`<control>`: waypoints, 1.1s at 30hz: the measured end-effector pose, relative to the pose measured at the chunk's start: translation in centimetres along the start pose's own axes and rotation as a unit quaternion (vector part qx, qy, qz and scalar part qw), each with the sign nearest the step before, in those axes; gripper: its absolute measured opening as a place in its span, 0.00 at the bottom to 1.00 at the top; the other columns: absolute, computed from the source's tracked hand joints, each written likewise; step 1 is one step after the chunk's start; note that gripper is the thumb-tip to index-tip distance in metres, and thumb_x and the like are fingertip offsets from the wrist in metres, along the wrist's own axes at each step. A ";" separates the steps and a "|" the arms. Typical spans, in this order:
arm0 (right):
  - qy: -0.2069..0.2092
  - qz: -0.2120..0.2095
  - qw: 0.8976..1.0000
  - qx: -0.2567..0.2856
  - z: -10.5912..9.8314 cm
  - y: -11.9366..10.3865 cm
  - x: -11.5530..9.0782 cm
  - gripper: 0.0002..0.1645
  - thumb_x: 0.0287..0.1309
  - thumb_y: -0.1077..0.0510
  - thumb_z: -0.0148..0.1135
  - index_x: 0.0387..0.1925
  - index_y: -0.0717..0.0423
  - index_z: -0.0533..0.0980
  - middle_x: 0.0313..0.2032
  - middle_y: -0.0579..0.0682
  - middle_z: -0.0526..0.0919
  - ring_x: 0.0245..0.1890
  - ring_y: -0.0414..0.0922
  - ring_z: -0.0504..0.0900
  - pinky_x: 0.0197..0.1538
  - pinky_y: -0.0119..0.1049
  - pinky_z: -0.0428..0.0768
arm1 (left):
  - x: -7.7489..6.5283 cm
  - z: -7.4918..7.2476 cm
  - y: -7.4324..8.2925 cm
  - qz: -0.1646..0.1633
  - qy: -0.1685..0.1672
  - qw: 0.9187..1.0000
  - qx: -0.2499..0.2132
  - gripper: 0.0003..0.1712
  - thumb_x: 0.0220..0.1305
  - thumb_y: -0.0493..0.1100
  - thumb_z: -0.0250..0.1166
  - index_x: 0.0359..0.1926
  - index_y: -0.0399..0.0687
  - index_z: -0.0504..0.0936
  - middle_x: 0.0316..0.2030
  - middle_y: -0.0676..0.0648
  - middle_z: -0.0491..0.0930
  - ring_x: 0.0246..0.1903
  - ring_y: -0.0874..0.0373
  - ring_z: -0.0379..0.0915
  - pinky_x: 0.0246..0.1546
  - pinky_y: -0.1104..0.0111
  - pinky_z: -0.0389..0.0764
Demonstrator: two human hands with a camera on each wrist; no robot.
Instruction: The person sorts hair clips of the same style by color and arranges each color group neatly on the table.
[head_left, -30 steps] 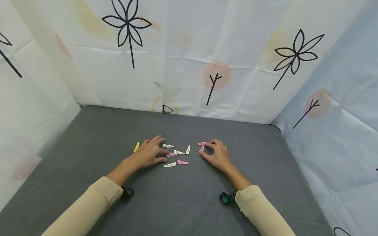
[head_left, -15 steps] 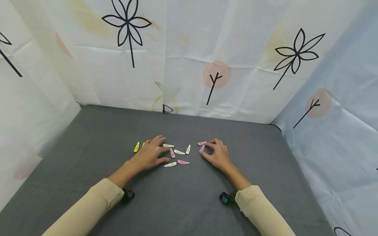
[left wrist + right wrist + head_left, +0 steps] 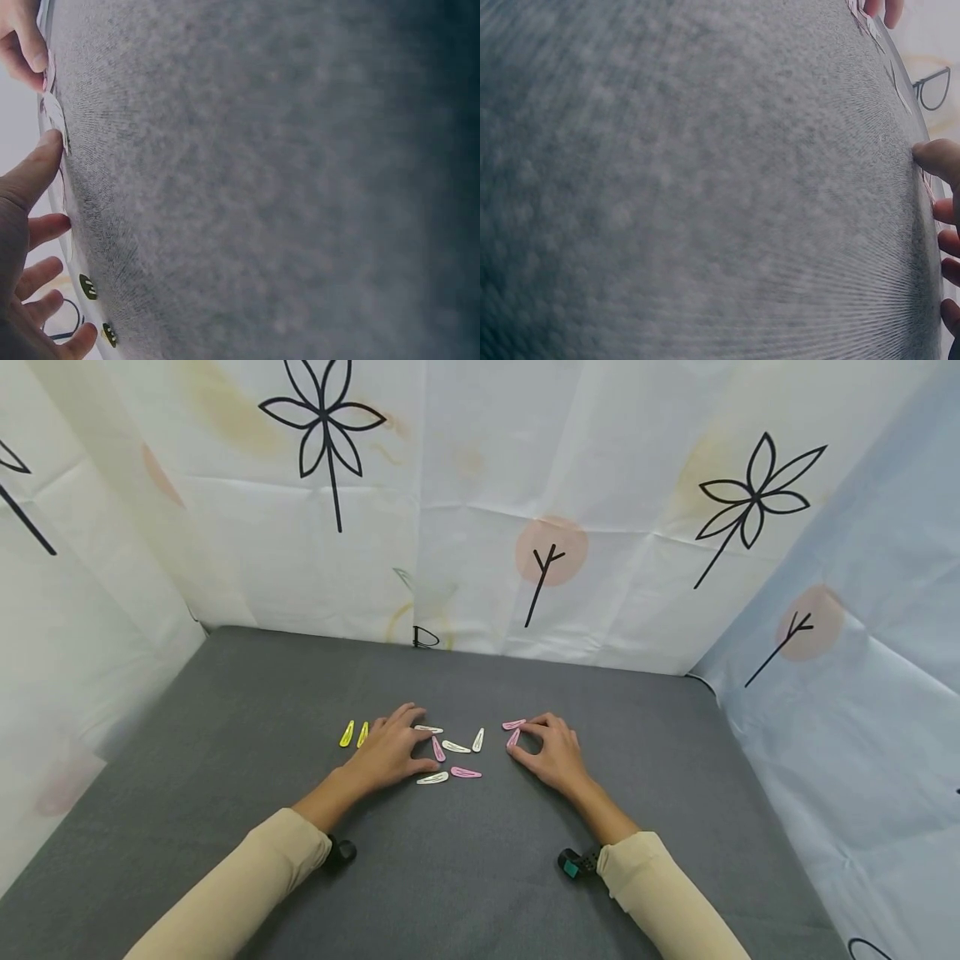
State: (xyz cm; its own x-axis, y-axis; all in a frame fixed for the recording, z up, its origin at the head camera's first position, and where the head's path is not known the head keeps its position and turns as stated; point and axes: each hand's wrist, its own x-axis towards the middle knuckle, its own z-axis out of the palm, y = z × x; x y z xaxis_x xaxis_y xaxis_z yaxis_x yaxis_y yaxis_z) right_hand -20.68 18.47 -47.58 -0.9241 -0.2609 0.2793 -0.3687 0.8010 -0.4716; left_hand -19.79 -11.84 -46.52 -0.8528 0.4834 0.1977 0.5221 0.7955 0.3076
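Several snap hair clips lie on the grey tabletop. My left hand (image 3: pixel 390 752) is over the left of the group with fingers spread; its index finger and thumb are by the two ends of a pink hair clip (image 3: pixel 438 749). Part of a white hair clip (image 3: pixel 430 729) is beside its fingertips. To the right, my right hand (image 3: pixel 555 756) holds another pink hair clip (image 3: pixel 513 738) between curved thumb and index finger, low at the table. A further pink hair clip (image 3: pixel 513 724) lies just beyond that index finger.
Two yellow hair clips (image 3: pixel 347 733) stand side by side left of the left hand. Between the hands lie white hair clips (image 3: pixel 477 740) and a pink one (image 3: pixel 466 772). A patterned white cloth (image 3: pixel 472 602) hangs behind the grey tabletop (image 3: pixel 457 868).
The pink clip at my left hand has turned from crosswise to nearly lengthwise. That hand has shifted slightly right, uncovering the second yellow clip. My right hand stays put.
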 end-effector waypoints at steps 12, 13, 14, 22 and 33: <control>0.005 -0.002 1.000 -0.003 0.0 0.1 0.0 0.28 0.52 0.46 0.73 0.51 0.56 0.84 0.48 0.55 0.79 0.51 0.55 0.75 0.50 0.54 0.68 | 0.5 -0.1 0.2 -0.004 -0.006 1.000 -0.007 0.29 0.52 0.58 0.76 0.49 0.43 0.87 0.63 0.36 0.72 0.69 0.39 0.59 0.54 0.39 0.68; 0.006 -0.002 1.000 -0.005 0.0 0.1 0.0 0.28 0.52 0.45 0.73 0.51 0.56 0.84 0.48 0.55 0.79 0.51 0.55 0.75 0.50 0.54 0.68 | 0.5 -0.1 0.3 -0.004 -0.007 1.000 -0.007 0.29 0.52 0.58 0.76 0.49 0.43 0.87 0.63 0.36 0.72 0.69 0.39 0.59 0.54 0.39 0.68; 0.006 -0.003 1.000 -0.006 0.0 0.1 0.0 0.28 0.52 0.45 0.73 0.51 0.56 0.84 0.48 0.55 0.79 0.51 0.55 0.75 0.50 0.54 0.68 | 0.5 -0.1 0.3 -0.005 -0.009 1.000 -0.008 0.29 0.52 0.58 0.76 0.49 0.43 0.87 0.63 0.36 0.72 0.69 0.39 0.59 0.54 0.39 0.68; -0.002 0.004 1.000 0.000 0.0 0.2 0.0 0.28 0.52 0.45 0.74 0.52 0.56 0.84 0.49 0.54 0.79 0.52 0.55 0.75 0.50 0.54 0.68 | 0.8 0.2 0.8 -0.010 -0.018 1.000 -0.005 0.32 0.51 0.61 0.75 0.50 0.42 0.87 0.63 0.37 0.72 0.69 0.41 0.58 0.55 0.41 0.68; 0.002 -0.003 1.000 -0.001 -0.1 0.1 0.0 0.28 0.53 0.45 0.73 0.51 0.56 0.84 0.48 0.54 0.79 0.51 0.54 0.75 0.50 0.54 0.68 | 0.3 -0.8 0.2 0.027 0.016 0.999 -0.033 0.28 0.49 0.55 0.79 0.47 0.42 0.88 0.62 0.38 0.73 0.68 0.40 0.61 0.54 0.39 0.70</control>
State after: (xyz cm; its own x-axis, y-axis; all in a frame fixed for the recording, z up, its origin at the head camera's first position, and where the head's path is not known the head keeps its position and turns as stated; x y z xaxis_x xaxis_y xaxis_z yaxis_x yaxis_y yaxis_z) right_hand -20.69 18.64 -47.55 -0.9214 -0.2640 0.2851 -0.3743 0.8002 -0.4686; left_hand -19.89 -11.84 -45.69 -0.8234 0.5123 0.2441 0.5674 0.7427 0.3556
